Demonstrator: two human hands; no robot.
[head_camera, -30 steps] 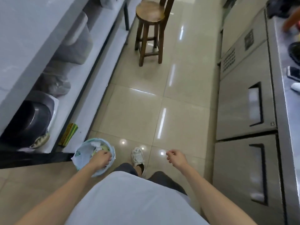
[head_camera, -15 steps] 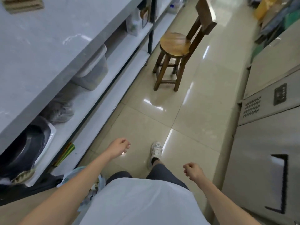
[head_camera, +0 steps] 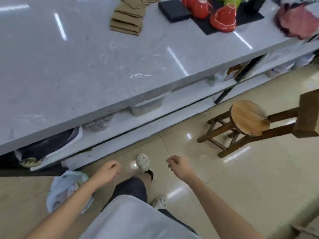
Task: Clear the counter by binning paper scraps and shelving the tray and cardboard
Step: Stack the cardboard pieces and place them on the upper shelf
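A stack of brown cardboard pieces point(head_camera: 127, 19) lies at the far side of the grey marble counter point(head_camera: 77, 66). To its right rests a black tray point(head_camera: 174, 10) beside a black mat with red cups point(head_camera: 222, 18). The bin point(head_camera: 66, 188), lined with a pale bag and holding paper scraps, stands on the floor at the lower left. My left hand point(head_camera: 107, 171) hangs loosely curled just right of the bin, holding nothing. My right hand point(head_camera: 178, 165) is also loosely curled and empty, over the floor.
White shelves point(head_camera: 155, 116) run under the counter with a clear container, bags and a dark pan. A wooden stool point(head_camera: 246, 121) stands on the tiled floor to the right. A pink bag point(head_camera: 296, 21) sits at the counter's far right end.
My left hand has lifted out of the bin and now hangs empty. My view has swung left and up from the floor to the counter top, bringing the cardboard and tray into sight.
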